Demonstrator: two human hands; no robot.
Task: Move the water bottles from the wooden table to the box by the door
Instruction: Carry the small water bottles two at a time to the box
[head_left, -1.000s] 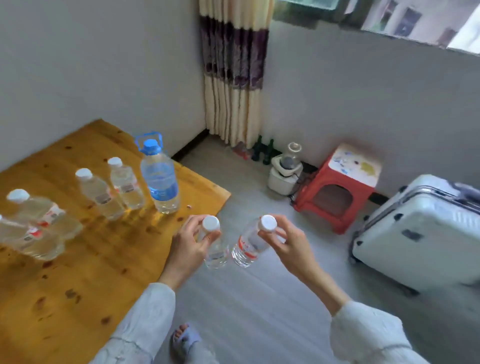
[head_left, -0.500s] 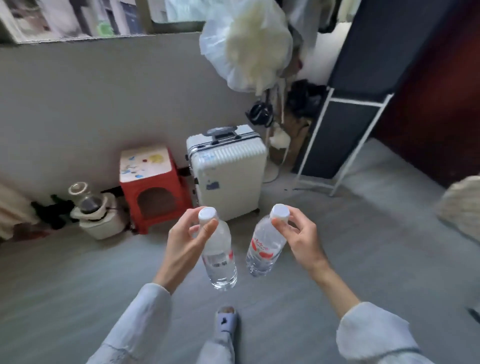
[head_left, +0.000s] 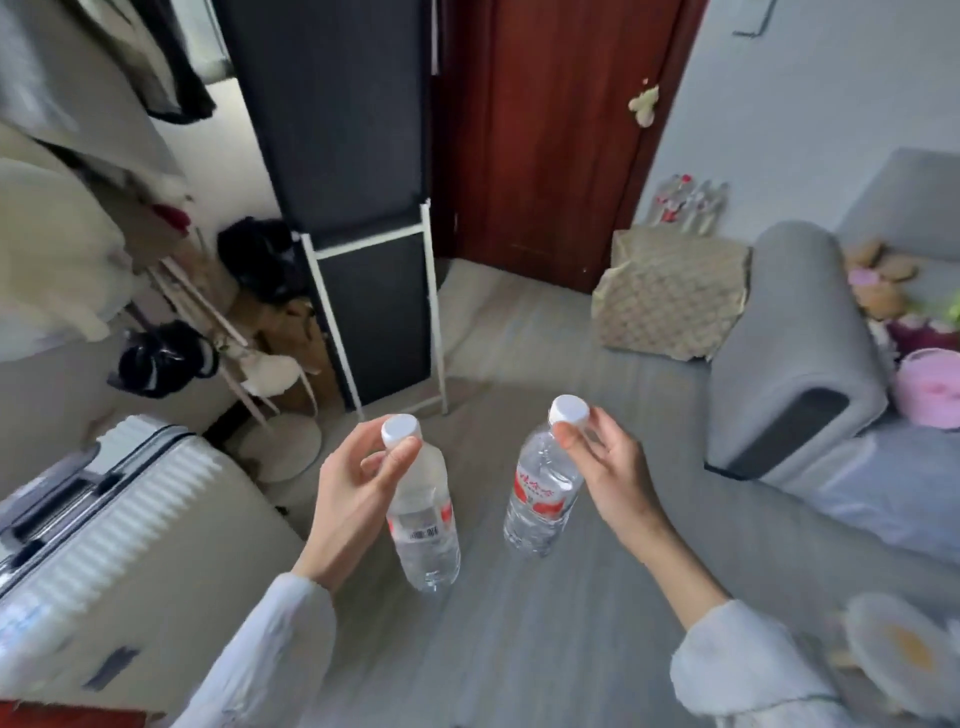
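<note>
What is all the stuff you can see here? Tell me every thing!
bottles: 2, clear with white caps, one hanging from the left hand, one from the right
box: 1, patterned tan, beside the door
bottles in box: several, clear, exact count unclear
door: 1, dark red, far wall
suitcase: 1, white, lower left
rack: 1, black with white frame, centre back
sofa: 1, grey, right
plush toys: some, brown and pink, on the sofa
clothes and bags: several, hanging at left
floor: grey
hands: left, right, each pinching a bottle by its cap
</note>
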